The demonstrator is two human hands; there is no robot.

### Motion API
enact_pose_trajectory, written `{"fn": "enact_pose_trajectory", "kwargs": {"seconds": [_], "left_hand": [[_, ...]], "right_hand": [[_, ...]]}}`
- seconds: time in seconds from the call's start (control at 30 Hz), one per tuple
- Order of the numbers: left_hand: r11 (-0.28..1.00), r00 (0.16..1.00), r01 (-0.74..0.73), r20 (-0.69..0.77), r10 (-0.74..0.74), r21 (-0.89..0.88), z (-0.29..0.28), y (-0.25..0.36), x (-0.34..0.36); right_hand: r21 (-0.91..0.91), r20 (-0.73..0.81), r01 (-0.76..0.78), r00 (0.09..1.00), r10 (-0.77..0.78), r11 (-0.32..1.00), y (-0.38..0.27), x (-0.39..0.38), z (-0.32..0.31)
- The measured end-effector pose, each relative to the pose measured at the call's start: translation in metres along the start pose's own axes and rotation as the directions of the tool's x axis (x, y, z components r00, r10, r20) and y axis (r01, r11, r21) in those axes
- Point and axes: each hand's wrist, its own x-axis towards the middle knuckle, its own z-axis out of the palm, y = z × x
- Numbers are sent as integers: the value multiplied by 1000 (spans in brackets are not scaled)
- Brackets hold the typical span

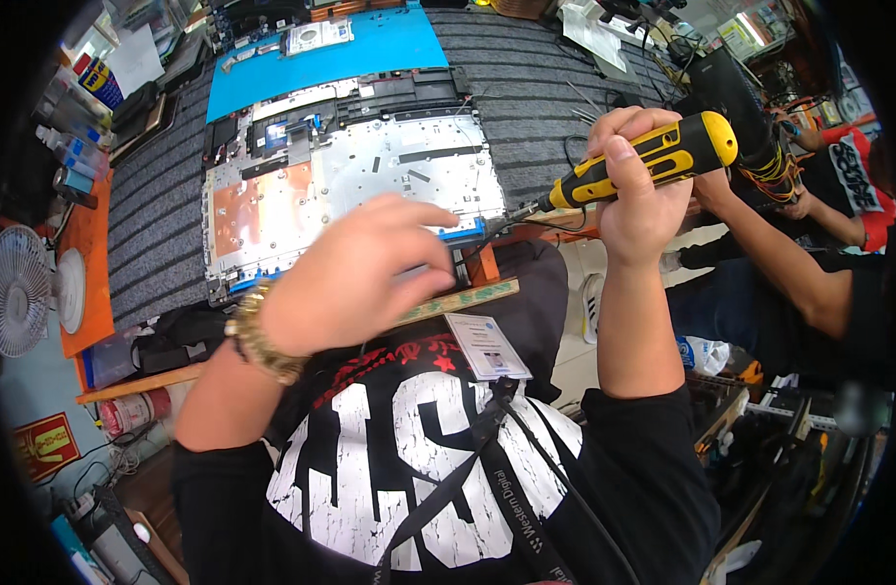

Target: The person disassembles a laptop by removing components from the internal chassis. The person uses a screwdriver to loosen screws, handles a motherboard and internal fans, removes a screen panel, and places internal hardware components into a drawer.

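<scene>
My right hand [645,200] is wrapped round a yellow-and-black screwdriver [653,161], thumb along its thick handle. Its shaft points left, the tip by the near right corner of an opened laptop chassis [370,180]. Whether the tip touches the chassis I cannot tell. My left hand [375,268], slightly blurred, hovers over the near edge of the chassis, its fingers and thumb apart and nothing visible between them. A gold-coloured watch or bracelet sits on that wrist. The chassis shows a silver metal plate, a copper-toned area and a blue strip along the near edge.
Beyond the chassis lies a blue mat [380,49] with a drive-like silver part [316,37] on it. A grey ribbed mat [155,224] covers the bench. A white fan [21,292] and bottles stand at the left. Another person's arm [775,244] is close on the right.
</scene>
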Motion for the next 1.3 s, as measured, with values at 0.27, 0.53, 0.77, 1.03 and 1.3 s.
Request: {"fn": "enact_pose_trajectory", "kwargs": {"seconds": [0.27, 0.53, 0.77, 1.03, 1.3], "left_hand": [[995, 991, -73, 113, 65, 72, 73, 15, 14], [984, 988, -44, 156, 17, 171, 98, 25, -7], [994, 997, 17, 74, -25, 108, 107, 17, -9], [993, 997, 54, 53, -60, 109, 106, 20, -6], [992, 997, 61, 34, -65, 111, 106, 21, -6]], "right_hand": [[88, -68, 0, 998, 6, 996, -1, -10, -19], [81, -50, 1, 999, 3, 997, 8, -22, -4], [46, -11, 8, 1000, -8, 999, 7, -22, 1], [42, 11, 29, 999, -30, 999, 6, -17, 0], [68, 188, 111, 975, -122, 992, -1, -18, 9]]}}
